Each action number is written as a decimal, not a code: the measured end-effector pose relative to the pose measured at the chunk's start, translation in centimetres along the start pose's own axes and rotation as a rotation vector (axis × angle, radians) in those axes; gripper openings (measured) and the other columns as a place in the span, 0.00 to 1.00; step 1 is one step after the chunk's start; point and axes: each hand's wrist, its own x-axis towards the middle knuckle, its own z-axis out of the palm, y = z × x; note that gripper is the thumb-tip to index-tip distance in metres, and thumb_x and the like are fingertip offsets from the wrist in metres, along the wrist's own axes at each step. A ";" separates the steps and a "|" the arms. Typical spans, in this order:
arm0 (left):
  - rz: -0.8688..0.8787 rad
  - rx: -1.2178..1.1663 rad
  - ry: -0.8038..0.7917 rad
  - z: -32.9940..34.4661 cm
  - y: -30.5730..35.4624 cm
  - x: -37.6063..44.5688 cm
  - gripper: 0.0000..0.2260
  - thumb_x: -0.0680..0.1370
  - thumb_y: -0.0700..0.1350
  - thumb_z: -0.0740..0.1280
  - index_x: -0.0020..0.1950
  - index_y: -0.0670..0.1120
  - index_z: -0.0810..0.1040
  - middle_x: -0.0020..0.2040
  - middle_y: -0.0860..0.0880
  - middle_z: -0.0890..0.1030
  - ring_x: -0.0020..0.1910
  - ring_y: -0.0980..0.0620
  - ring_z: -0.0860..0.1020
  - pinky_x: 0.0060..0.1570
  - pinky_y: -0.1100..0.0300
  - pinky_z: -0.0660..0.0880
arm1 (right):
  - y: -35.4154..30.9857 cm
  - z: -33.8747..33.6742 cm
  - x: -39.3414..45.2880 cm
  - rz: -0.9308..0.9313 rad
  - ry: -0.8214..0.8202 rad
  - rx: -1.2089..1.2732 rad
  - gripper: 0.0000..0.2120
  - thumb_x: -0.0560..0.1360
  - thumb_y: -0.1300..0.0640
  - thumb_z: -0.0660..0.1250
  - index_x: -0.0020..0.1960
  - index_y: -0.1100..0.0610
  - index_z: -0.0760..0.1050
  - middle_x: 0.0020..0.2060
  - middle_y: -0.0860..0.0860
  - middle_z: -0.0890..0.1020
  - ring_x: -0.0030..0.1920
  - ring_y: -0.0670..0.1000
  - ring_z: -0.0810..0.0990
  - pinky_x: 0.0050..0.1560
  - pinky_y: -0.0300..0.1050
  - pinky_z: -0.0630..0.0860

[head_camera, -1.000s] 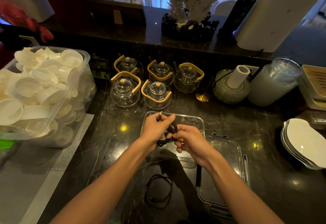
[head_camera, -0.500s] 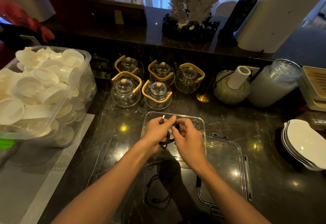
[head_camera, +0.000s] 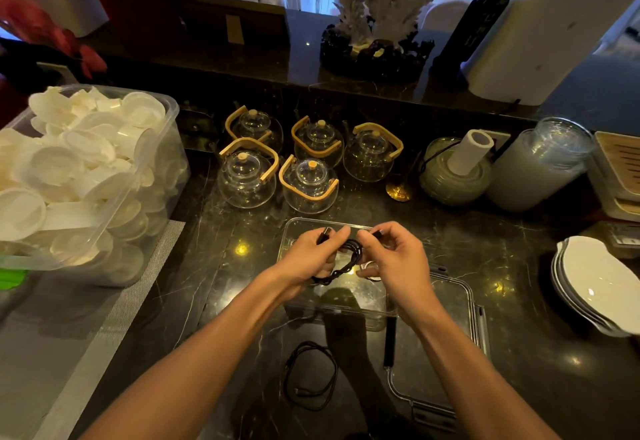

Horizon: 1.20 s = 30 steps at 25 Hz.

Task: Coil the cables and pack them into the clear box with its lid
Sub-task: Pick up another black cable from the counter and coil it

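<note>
**Coil pulled taut over the box**

Since a moment ago the hands have drawn apart: left hand (head_camera: 308,254) and right hand (head_camera: 393,257) each pinch a plug of the coiled cable (head_camera: 346,259), grip clenched. Its bundle runs lower-left to upper-right above the clear box (head_camera: 294,228) at centre frame, nearly ready to drop in.

A black coiled cable (head_camera: 349,259) is held above the clear box (head_camera: 294,231); another cable (head_camera: 311,375) lies nearer, lid (head_camera: 450,335) alongside.
</note>
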 end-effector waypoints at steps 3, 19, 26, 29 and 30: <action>-0.037 0.103 -0.087 0.1 0.6 0.3 0.14 0.83 0.56 0.63 0.48 0.46 0.71 0.30 0.52 0.64 0.26 0.56 0.60 0.23 0.65 0.56 | 1.0 -0.8 0.7 0.301 -0.224 0.100 0.11 0.81 0.55 0.69 0.55 0.63 0.76 0.47 0.60 0.85 0.41 0.51 0.85 0.30 0.44 0.81; -0.028 0.844 -0.148 -0.8 -2.3 7.7 0.05 0.77 0.38 0.70 0.51 0.44 0.85 0.39 0.48 0.84 0.40 0.50 0.84 0.44 0.55 0.81 | 6.0 -2.5 5.8 0.250 -0.206 -0.573 0.11 0.78 0.59 0.72 0.56 0.62 0.75 0.40 0.55 0.80 0.33 0.51 0.81 0.29 0.47 0.79; -0.144 1.049 -0.073 0.3 -6.5 8.2 0.06 0.75 0.42 0.73 0.43 0.39 0.85 0.38 0.43 0.84 0.40 0.45 0.82 0.40 0.54 0.78 | 9.1 -1.2 6.1 0.159 -0.392 -1.143 0.09 0.77 0.62 0.66 0.56 0.61 0.78 0.55 0.61 0.83 0.55 0.62 0.81 0.50 0.52 0.79; -0.170 1.077 -0.066 -0.1 -7.4 8.2 0.04 0.74 0.42 0.73 0.44 0.41 0.85 0.38 0.44 0.83 0.40 0.45 0.83 0.42 0.54 0.78 | 9.9 -0.7 6.3 0.195 -0.385 -1.159 0.09 0.77 0.63 0.65 0.56 0.62 0.77 0.56 0.61 0.81 0.56 0.62 0.80 0.49 0.50 0.76; -0.155 1.084 -0.051 -0.2 -7.5 8.2 0.03 0.74 0.41 0.73 0.44 0.42 0.85 0.38 0.45 0.83 0.42 0.45 0.83 0.41 0.55 0.78 | 10.2 -0.5 6.4 0.205 -0.371 -1.149 0.09 0.77 0.63 0.65 0.56 0.62 0.77 0.55 0.61 0.81 0.55 0.62 0.80 0.49 0.50 0.76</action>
